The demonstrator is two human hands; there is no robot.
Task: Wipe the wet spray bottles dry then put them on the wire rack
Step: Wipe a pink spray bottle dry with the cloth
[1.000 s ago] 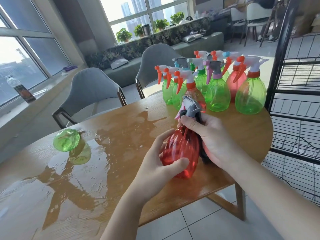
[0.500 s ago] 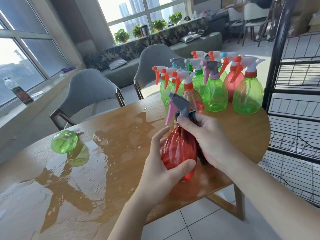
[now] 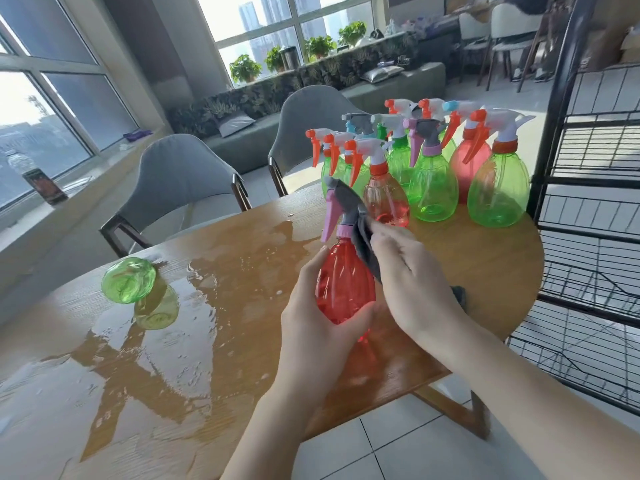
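Note:
My left hand (image 3: 313,327) grips the body of a red spray bottle (image 3: 344,284) with a grey and pink trigger head, held upright above the wooden table (image 3: 242,341). My right hand (image 3: 412,285) holds a dark grey cloth (image 3: 363,237) against the bottle's neck and right side. Several green and red spray bottles (image 3: 433,181) stand in a cluster at the table's far right. One green bottle (image 3: 129,279) lies on its side at the left, in the wet patch. The black wire rack (image 3: 588,202) stands at the right edge of the view.
Water pools over the left and middle of the table. Two grey chairs (image 3: 180,181) stand behind the table. A bottle (image 3: 38,178) sits on the window sill at the left. Tiled floor shows below the table's near edge.
The red bottle has been turned upright and raised a little. My right hand has slid from the bottle's neck to its right side, with the cloth now draped up to the trigger head.

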